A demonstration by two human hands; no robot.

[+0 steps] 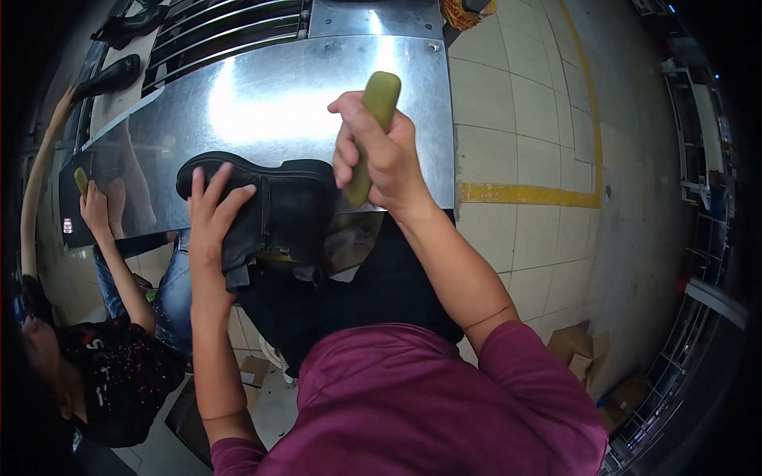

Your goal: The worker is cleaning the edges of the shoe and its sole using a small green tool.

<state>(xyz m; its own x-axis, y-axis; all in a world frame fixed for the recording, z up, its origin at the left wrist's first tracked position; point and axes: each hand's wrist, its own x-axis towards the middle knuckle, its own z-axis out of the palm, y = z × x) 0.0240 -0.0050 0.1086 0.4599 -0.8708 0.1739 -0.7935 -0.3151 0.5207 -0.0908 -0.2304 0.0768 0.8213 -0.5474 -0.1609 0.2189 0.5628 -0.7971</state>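
Observation:
A black ankle boot [298,202] lies on its side across my lap at the near edge of the metal table, its sole turned to the far side. My left hand [213,208] holds it near the toe, fingers spread over the upper. To the right of the boot, raised and apart from it, my right hand [381,155] is closed around an olive-green oblong bar [383,89]. The bar stands nearly upright in the fist, with both ends showing. What it is made of I cannot tell.
The shiny metal table [278,103] meets a roller conveyor [230,36] at the far left. A co-worker [111,373] sits to my left, one hand with a similar green bar [81,182], the other at a black boot [111,78]. Cardboard [575,349] lies on the right floor.

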